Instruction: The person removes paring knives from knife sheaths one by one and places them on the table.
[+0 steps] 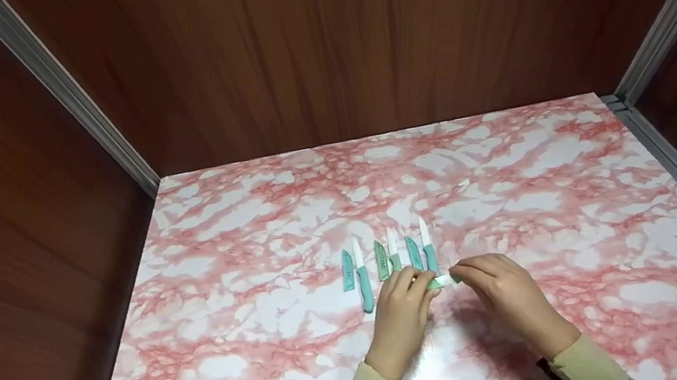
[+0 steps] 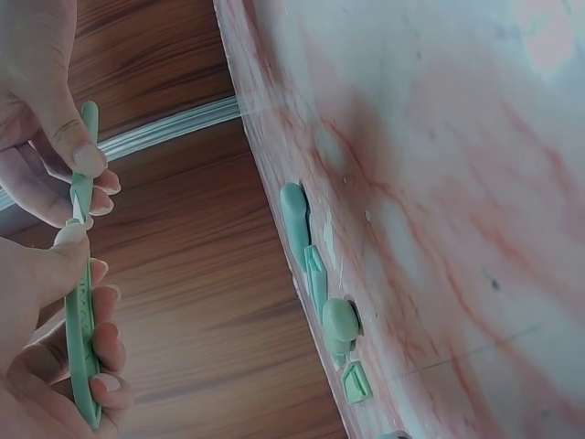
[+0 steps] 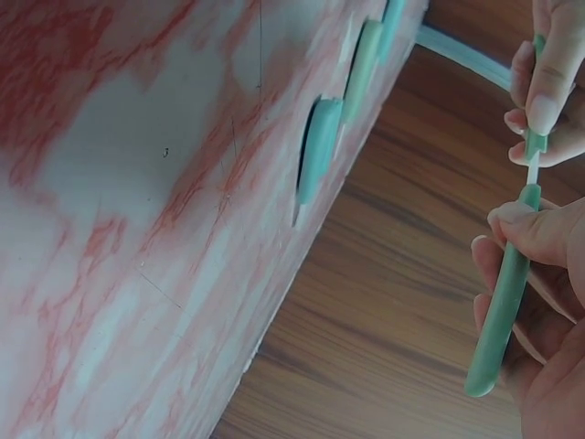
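Note:
Both hands meet above the table over a small green paring knife and its sheath. My left hand [image 1: 400, 319] grips the green sheath [image 2: 80, 334], which has cut-out markings. In my right hand [image 1: 511, 292] is the knife's light green handle [image 3: 501, 320], held between thumb and fingers. A short stretch of white blade [image 3: 533, 171] shows between handle and sheath; the tip is hidden inside the sheath. Just beyond the left hand lie a green knife [image 1: 395, 260] and a teal knife [image 1: 430, 258], both with bare blades.
Farther left on the table lies another teal knife [image 1: 365, 291] beside a teal sheath [image 1: 348, 271]. A green sheath [image 1: 381, 261] and a second teal sheath [image 1: 413, 251] lie among the knives. Brown wood-grain panels [image 1: 316, 51] stand around the red-and-white marbled table [image 1: 238, 369].

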The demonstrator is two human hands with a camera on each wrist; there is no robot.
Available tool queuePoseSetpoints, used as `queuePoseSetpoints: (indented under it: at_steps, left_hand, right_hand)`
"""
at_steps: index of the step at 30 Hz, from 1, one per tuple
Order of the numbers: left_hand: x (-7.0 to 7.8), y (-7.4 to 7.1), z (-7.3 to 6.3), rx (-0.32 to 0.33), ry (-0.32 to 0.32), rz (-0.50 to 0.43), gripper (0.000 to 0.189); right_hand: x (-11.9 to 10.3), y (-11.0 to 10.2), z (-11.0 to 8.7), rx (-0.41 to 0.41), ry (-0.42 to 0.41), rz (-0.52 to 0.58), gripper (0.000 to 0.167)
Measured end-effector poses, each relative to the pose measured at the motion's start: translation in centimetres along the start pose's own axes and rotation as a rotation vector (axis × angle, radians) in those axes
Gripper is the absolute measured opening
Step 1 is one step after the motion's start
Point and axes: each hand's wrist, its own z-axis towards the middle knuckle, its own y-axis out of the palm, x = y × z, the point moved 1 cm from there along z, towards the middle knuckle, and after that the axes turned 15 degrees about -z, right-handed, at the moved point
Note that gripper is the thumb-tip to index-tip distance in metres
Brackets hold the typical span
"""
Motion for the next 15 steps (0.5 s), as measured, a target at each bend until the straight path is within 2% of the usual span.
queuePoseSetpoints:
  at_steps: [15]
  left_hand:
    - [-0.27,-0.35,-0.27,0.005,-0.032,-0.020,0.023]
  right_hand:
    - [0.48,-0.29,-0.20,0.021,0.011,-0.008,0.034]
